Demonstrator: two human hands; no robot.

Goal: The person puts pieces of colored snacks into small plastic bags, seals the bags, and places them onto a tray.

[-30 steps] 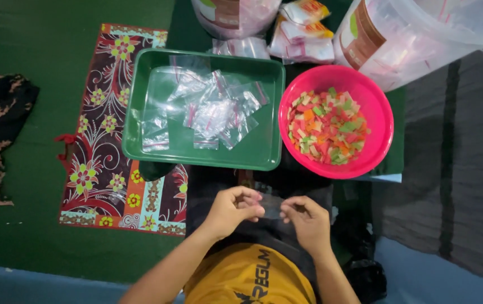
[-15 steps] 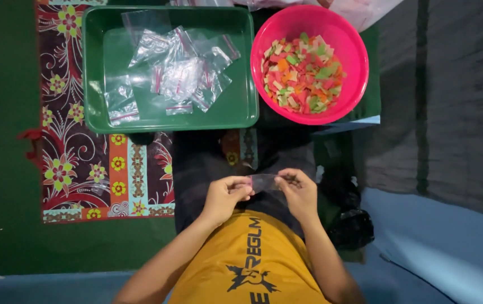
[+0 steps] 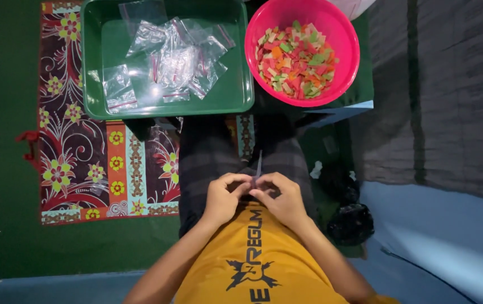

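My left hand (image 3: pixel 223 197) and my right hand (image 3: pixel 282 199) meet in front of my yellow shirt, fingertips touching. Together they pinch a small clear plastic bag (image 3: pixel 258 166) that stands on edge between them, seen as a thin strip. Ahead on the floor sits a green tray (image 3: pixel 241 67) with several empty clear zip bags (image 3: pixel 171 59) in it. Right of the tray is a pink bowl (image 3: pixel 343 39) heaped with small red, green, orange and cream pieces (image 3: pixel 295 59).
A patterned floral cloth (image 3: pixel 84 163) lies on the green mat under the tray. Dark grey fabric (image 3: pixel 450 95) covers the right side. A black crumpled bag (image 3: pixel 351 222) lies by my right arm. My dark checked lap (image 3: pixel 208 157) stretches toward the tray.
My hands have come together and the clear bag has turned from flat to edge-on. The view has tilted down, so tray and bowl sit higher in the picture.
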